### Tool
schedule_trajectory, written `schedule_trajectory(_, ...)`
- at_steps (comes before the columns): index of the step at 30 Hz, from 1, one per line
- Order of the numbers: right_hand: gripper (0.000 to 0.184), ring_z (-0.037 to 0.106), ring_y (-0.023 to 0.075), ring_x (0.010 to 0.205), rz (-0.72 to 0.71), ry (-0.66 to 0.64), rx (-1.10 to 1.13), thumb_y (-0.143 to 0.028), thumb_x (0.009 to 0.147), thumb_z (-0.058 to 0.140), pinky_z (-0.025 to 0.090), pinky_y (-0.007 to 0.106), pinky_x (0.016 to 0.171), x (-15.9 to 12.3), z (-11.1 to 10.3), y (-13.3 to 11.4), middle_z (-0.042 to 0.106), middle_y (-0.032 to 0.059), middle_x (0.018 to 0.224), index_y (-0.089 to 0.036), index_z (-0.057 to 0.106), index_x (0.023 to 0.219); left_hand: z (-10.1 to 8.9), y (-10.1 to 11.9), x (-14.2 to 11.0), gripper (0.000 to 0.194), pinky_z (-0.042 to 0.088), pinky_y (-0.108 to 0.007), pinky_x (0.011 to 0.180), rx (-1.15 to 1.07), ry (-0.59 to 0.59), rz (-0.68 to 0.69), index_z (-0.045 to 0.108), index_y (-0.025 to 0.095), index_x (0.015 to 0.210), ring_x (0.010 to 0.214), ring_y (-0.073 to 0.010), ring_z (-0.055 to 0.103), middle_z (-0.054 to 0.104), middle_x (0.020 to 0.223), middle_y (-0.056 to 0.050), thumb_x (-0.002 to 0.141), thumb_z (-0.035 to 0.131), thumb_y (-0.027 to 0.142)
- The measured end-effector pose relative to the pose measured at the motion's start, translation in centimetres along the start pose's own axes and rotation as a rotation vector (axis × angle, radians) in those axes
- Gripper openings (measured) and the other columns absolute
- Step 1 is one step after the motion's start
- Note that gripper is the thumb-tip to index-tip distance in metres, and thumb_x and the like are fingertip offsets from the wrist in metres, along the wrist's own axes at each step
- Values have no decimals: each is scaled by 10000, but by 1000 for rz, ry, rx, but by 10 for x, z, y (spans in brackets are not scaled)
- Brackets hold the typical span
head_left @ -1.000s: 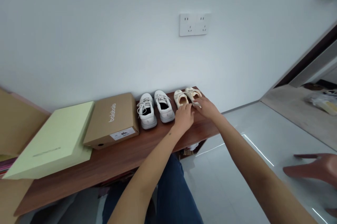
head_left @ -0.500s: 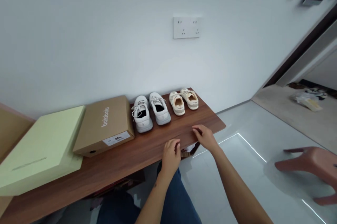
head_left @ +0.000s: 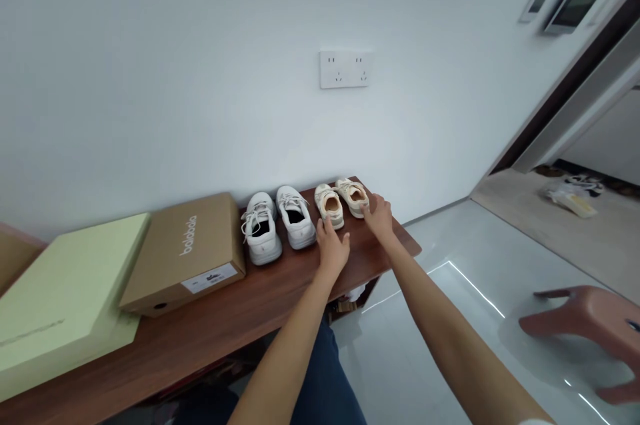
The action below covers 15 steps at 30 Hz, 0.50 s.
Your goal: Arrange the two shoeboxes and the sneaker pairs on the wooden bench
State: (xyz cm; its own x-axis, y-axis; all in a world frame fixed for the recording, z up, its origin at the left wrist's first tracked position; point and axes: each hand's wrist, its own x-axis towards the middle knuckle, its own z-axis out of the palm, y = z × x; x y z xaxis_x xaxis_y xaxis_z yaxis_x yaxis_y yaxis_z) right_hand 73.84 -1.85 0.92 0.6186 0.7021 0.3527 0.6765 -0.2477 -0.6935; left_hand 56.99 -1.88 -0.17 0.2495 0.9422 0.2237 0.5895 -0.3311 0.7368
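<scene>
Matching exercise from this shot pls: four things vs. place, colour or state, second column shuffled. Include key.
Things:
1. Cream shoes
2. Cardboard box
3. Socket plate
4. Stool

Place, colour or state:
A. Reddish-pink, standing on the floor
B. White, mounted on the wall
C. Nearest to the left hand and the right hand
D. Brown, with "balabala" lettered on top

Pairs: 1-C, 2-D, 3-B, 4-A
</scene>
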Motion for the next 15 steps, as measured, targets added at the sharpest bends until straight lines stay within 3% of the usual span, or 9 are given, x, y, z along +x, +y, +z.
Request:
schedule_trajectory(3,593,492,345,1241,-83,25,9,-380,799,630,412,472,1031,17,20,-2,562,224,1297,-100,494,1304,18,9,32,791,297,-467,1129,11,12,-96,229,148,1511,1484,-341,180,187,1579,-264,838,627,266)
schedule_trajectory(7,585,530,318,1209,-121,-13,102,-383,787,623,443,443,999,17,38,6,585,187,1272,-129,477,1293,24,10,55,660,373,-453,1076,-23,53,-115,354,156,1449,1429,-355,321,270,1543,-264,851,615,255)
schedule_trajectory(11,509,601,299,1105,-42,-71,129,-401,785,619,479,417,939,18,36,8,634,157,1176,-155,498,1214,19,11,64,305,464,-444,973,-88,86,-187,589,163,1140,1231,-342,546,441,1424,-224,846,601,242)
schedule_trajectory(15,526,627,290,1054,152,-39,203,-469,769,634,492,413,932,22,23,12,658,136,1119,-182,484,1184,19,11,60,175,446,-437,1002,-310,150,-214,597,185,985,1170,-306,580,589,1238,-165,833,616,269)
